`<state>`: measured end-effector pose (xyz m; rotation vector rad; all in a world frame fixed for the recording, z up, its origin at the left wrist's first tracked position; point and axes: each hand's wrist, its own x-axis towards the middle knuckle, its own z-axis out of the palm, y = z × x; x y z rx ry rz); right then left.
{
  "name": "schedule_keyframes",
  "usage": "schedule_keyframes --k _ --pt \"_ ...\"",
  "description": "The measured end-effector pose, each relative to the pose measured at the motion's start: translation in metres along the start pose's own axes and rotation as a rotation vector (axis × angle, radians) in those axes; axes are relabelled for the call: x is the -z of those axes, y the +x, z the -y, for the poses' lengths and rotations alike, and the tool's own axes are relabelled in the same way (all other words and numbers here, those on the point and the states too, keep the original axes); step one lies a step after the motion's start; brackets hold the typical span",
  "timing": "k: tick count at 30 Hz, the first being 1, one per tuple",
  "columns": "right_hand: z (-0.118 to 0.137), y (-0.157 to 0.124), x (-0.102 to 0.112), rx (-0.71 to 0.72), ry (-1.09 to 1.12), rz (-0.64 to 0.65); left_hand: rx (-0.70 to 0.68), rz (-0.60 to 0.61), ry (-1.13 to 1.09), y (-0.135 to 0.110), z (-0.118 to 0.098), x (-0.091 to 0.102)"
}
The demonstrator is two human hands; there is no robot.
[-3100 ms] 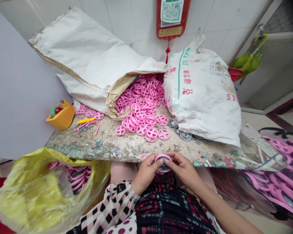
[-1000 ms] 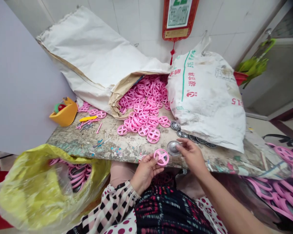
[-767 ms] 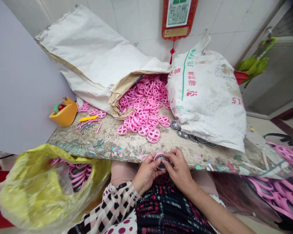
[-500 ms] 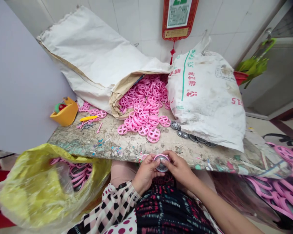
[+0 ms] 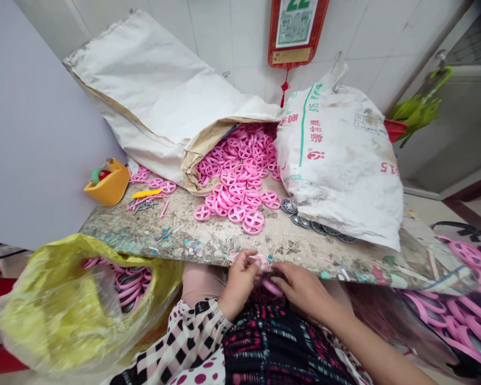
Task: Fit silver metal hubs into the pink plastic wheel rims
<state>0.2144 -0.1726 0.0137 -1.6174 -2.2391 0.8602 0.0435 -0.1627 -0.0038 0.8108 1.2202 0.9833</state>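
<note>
A scarred counter (image 5: 208, 240) carries two large sacks. The open white sack (image 5: 144, 91) spills a heap of pink plastic wheels (image 5: 236, 182); grey metal discs (image 5: 304, 222) lie along the base of the printed sack (image 5: 340, 160). Much loose stock remains there, while a yellow plastic bag (image 5: 44, 315) holds pink wheels with dark centres (image 5: 130, 289). At the counter's front edge, one pink wheel (image 5: 271, 286) sits nearly edge-on, tilted, between the left hand (image 5: 240, 283) and right hand (image 5: 302, 291). Being round, it shows no long axis. Both hands' fingers (image 5: 282, 280) close narrowly on its rim; the grip is partly hidden.
</note>
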Motion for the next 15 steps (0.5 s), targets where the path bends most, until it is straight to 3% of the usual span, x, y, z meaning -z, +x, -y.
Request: schedule_keyframes --k 3,8,11,15 --pt "0.001 0.02 0.008 -0.021 -0.082 -0.118 0.014 -0.019 -0.001 0.0 -0.001 0.0" --pt "0.013 0.085 0.018 -0.001 -0.168 -0.266 0.029 -0.019 0.028 -0.001 -0.003 -0.001" --pt "0.02 0.117 0.015 -0.035 -0.235 -0.262 0.042 -0.027 0.034 -0.002 -0.004 0.001" --pt "0.019 0.134 0.007 -0.034 -0.244 -0.194 0.064 -0.024 0.011 -0.001 -0.004 0.005"
